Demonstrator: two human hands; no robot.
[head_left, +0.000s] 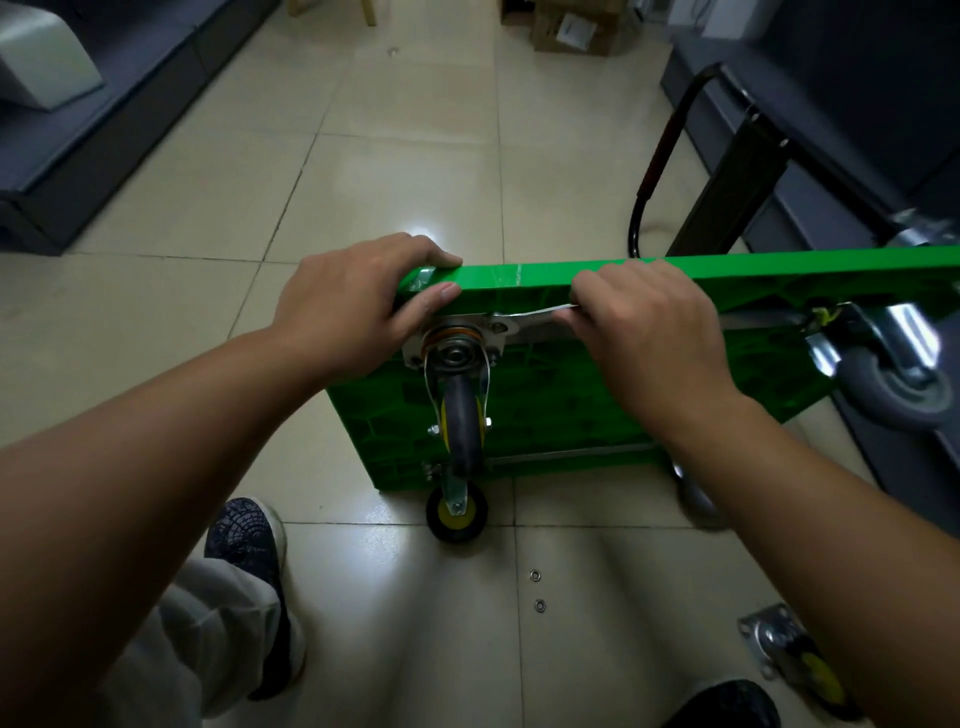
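The one camera rides on my head, facing forward and tilted steeply down at the tiled floor (395, 171) ahead of my feet. My forearms (156, 441) enter from the bottom corners and converge on my left hand (358, 296) and right hand (649, 332) at mid-frame. It is close: the green cart deck (571, 415), stood on edge on the floor, fills the centre, and the wrench (524, 318) I hold shows plainly. The wide lens bows the floor joints and catches my shoe (249, 540) at the bottom edge and dark furniture (104, 145) at both sides
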